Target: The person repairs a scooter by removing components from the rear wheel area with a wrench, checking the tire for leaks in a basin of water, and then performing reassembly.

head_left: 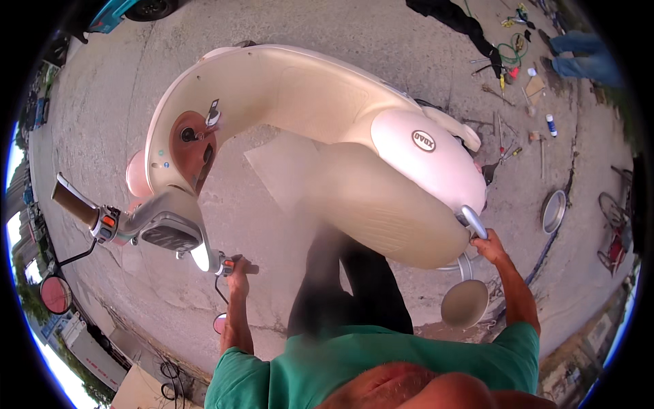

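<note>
A cream and pale pink scooter [293, 82] stands before me, its handlebar to the left and its tail to the right. My left hand [238, 274] is closed round the near handlebar grip [253, 269]. At the tail, my right hand [486, 246] grips the silver grab rail [473, 221] behind the long tan seat [388, 204]. A key hangs by the ignition in the brown inner panel [185, 140]. Between the two grips sits the dark instrument display [170, 233]. A round tan backrest pad [464, 304] is attached below the rail.
Tools and a green hose [512, 49] lie scattered on the concrete at the upper right, near a person in jeans [579, 58]. A black cloth [456, 24] is beside them. A metal basin [554, 211] and a bicycle [615, 218] are at the right. A teal vehicle [112, 15] stands at the upper left.
</note>
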Available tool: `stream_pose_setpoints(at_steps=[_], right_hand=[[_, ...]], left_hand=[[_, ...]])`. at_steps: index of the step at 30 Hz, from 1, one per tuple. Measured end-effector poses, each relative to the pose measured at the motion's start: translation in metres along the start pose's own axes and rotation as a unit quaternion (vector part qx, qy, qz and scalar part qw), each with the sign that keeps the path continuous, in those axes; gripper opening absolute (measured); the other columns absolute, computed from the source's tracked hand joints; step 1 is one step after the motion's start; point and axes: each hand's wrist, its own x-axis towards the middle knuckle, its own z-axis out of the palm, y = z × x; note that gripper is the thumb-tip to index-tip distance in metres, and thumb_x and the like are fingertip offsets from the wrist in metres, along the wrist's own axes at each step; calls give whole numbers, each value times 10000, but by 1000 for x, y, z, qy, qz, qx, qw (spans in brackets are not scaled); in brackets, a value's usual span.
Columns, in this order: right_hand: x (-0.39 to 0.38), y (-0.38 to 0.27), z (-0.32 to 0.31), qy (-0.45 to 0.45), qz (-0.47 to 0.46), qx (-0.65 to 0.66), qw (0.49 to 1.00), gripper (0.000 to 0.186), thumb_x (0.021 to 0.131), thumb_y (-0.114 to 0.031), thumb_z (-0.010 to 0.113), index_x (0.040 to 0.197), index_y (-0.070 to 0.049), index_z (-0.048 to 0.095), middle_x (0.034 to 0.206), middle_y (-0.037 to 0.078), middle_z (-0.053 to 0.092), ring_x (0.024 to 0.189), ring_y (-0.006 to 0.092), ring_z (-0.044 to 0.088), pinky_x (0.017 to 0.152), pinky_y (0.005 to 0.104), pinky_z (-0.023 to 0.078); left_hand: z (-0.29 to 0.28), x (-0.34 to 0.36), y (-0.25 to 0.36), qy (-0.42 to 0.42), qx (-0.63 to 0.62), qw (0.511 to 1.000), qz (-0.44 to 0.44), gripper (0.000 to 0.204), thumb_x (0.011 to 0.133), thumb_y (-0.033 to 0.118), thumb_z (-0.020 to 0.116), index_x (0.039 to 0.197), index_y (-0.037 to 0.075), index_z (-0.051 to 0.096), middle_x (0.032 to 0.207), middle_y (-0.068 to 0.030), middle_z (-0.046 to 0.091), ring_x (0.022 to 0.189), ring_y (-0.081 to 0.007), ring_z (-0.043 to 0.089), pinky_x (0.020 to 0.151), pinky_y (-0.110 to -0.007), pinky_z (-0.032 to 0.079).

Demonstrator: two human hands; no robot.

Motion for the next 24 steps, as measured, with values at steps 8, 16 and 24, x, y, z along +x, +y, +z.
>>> stream_pose_setpoints(at_steps=[8, 16, 24], right_hand=[[-17, -21, 18, 60, -33, 21, 997, 174, 740, -169, 696, 799, -15, 639, 616, 12, 549, 522, 106, 496, 493, 288, 394], [-25, -18, 26, -11, -58, -28, 998, 313, 727, -191, 723, 941, 34, 689, 803, 81, 684, 748, 147, 625, 705, 344, 503], [-40, -43, 43, -39, -73, -10, 997, 235, 766, -187, 710, 855, 19, 643, 722, 38, 612, 687, 116, 533, 639, 335, 463]], left_hand=[[-18, 25, -25, 5, 18, 1000, -24, 387, 855, 101, 642, 1196, -36, 522, 1000, -127, 594, 911, -250, 623, 840, -391, 509], [-15, 47, -37, 30, -53, 997, -57, 432, 796, 78, 676, 1187, -14, 515, 1030, -117, 586, 957, -225, 583, 860, -378, 489], [-22, 85, -60, 33, -83, 995, -44, 295, 865, 76, 643, 1145, 42, 557, 1030, -92, 630, 969, -203, 602, 869, -366, 501]])
